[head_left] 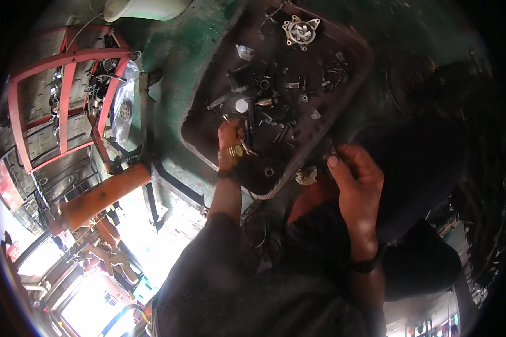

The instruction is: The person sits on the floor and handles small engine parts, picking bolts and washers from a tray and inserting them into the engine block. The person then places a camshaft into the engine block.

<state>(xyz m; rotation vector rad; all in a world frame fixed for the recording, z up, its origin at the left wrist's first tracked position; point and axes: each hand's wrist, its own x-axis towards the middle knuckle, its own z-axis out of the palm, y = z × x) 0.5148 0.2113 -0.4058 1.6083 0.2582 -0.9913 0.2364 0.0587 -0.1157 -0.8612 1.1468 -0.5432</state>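
A dark, shallow tray (205,133) holds many loose metal parts. Inside it, toward the near left side, my left hand (230,137) reaches down with its fingers curled among the parts; what they grip, if anything, is too small to name. A wristwatch (236,151) is on that wrist. Beside the fingers lies a round white disc (241,106). My right hand (358,177) is raised to the right of the tray, thumb and fingers pinched at a small dark piece that I cannot make out. A dark band (367,265) circles the right wrist.
A pale metal housing with an impeller (301,32) sits at the tray's far end. A crumpled light piece (306,175) lies beside the near right rim. To the left stand a red metal frame (67,56) and an orange cylinder (104,196). My dark-clothed leg (421,174) is at right.
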